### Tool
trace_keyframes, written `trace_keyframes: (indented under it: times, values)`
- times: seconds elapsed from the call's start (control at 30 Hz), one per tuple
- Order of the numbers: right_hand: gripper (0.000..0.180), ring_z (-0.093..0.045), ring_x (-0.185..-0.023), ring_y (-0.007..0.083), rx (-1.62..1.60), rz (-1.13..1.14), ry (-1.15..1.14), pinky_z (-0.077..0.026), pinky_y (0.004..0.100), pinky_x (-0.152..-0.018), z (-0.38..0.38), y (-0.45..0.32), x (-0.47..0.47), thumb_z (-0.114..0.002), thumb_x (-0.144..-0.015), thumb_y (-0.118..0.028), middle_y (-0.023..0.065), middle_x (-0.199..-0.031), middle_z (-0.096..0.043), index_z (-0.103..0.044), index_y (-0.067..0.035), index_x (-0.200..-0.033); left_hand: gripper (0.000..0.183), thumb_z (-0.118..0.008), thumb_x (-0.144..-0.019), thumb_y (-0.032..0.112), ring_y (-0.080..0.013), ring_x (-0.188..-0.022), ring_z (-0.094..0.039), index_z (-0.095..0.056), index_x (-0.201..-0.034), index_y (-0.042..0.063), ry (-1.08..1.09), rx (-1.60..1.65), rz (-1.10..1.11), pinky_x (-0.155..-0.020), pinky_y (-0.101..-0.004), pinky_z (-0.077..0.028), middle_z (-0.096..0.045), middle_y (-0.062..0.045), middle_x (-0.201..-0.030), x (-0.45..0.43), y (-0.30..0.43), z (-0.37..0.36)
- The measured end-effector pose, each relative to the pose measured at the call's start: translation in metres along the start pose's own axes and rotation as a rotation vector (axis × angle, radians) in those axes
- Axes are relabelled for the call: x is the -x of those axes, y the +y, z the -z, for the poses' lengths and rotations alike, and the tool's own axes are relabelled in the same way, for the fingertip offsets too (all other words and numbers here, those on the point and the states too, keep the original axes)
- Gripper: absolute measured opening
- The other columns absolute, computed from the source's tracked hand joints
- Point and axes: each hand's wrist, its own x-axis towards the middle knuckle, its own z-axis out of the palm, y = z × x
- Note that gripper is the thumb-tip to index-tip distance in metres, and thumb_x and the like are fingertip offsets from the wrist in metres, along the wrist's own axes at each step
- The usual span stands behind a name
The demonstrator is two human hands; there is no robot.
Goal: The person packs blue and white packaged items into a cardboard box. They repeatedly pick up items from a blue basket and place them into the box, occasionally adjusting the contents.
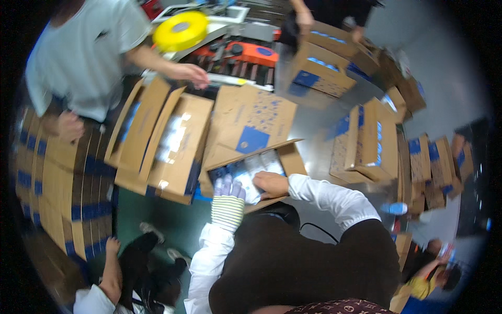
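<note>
Right before me an open cardboard box (pixel 294 159) holds several white and blue packages (pixel 246 170), which look blurred. My left hand (pixel 228 192), in a striped knit glove, rests at the box's near left part, its fingers over the packages. My right hand (pixel 271 184), bare, reaches in from the right and lies on the packages, its fingertips partly hidden. Whether either hand grips a package cannot be told. Just beyond, a larger cardboard box (pixel 239 114) with a blue printed square lies under or against the open one.
Open, filled cartons (pixel 176 145) stand at left, beside a co-worker (pixel 82 55). A tape machine with a yellow tape roll (pixel 181 31) is at the back. More cartons (pixel 372 145) stand on the metal table (pixel 313 121) at right. Stacked cartons (pixel 59 176) fill the far left. Other people are around.
</note>
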Motion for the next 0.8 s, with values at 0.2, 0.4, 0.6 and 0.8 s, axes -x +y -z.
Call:
trace_keyframes:
  times: [0.2, 0.4, 0.6, 0.8]
  values:
    - [0.022, -0.057, -0.087, 0.0332, -0.078, -0.473, 1.284, -0.046, 0.0369, -0.077, 0.036, 0.05, 0.085, -0.065, -0.076, -0.015, 0.0174, -0.092, -0.061, -0.06, -0.005, -0.094, 0.029, -0.052, -0.083, 0.02, -0.0331, -0.121, -0.045, -0.062, -0.109, 0.012, -0.526, 0.482, 0.037, -0.1, -0.0447, -0.036, -0.054, -0.01, -0.125, 0.011, -0.01, -0.052]
    - [0.043, -0.058, -0.086, 0.0332, -0.211, -1.548, 2.088, -0.044, 0.0407, -0.079, -0.094, 0.149, 0.259, -0.042, -0.094, -0.035, 0.0211, -0.094, -0.062, -0.058, 0.004, -0.097, 0.022, -0.049, -0.085, 0.017, -0.0341, -0.121, -0.045, -0.063, -0.102, 0.011, -0.558, 0.531, 0.024, -0.101, -0.0434, -0.035, -0.057, -0.012, -0.119, 0.004, -0.007, -0.051]
    - [0.085, -0.022, -0.133, 0.0247, -1.588, -0.601, 2.363, -0.019, 0.0511, -0.107, -0.126, 0.206, 0.273, -0.037, -0.077, -0.075, 0.0008, -0.146, -0.028, -0.032, -0.017, -0.139, 0.025, -0.049, -0.086, 0.01, -0.0395, -0.121, -0.042, -0.06, -0.107, 0.007, -0.63, 0.595, 0.036, -0.103, -0.045, -0.033, -0.054, -0.017, -0.122, -0.002, -0.005, -0.045]
    - [0.064, -0.035, -0.125, 0.0237, -1.681, -0.48, 2.322, -0.027, 0.0535, -0.102, -0.038, 0.218, 0.249, -0.038, -0.085, -0.064, -0.0032, -0.135, -0.04, -0.037, -0.026, -0.135, 0.026, -0.05, -0.087, 0.018, -0.0349, -0.119, -0.046, -0.06, -0.11, 0.012, -0.583, 0.49, 0.027, -0.097, -0.0441, -0.038, -0.056, -0.011, -0.121, 0.001, -0.006, -0.04]
